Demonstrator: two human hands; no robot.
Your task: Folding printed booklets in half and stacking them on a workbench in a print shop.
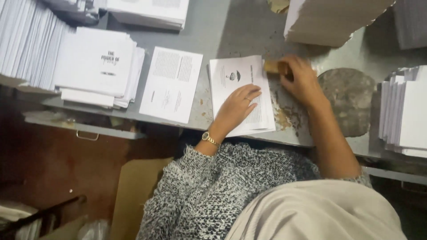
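Creasing in progress: left hand (pixel 235 106) lies flat, fingers released, on folded sheet (pixel 240 95); right hand (pixel 300 80) fingers grasp wooden block (pixel 275 66) at the fold; steady pressure is needed.

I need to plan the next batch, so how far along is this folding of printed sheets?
Done: a stack of finished booklets lies far left. In hand: the left hand presses a folded sheet flat while the right hand runs a small wooden block along its edge. Left: an unfolded sheet beside it and more piles at right.
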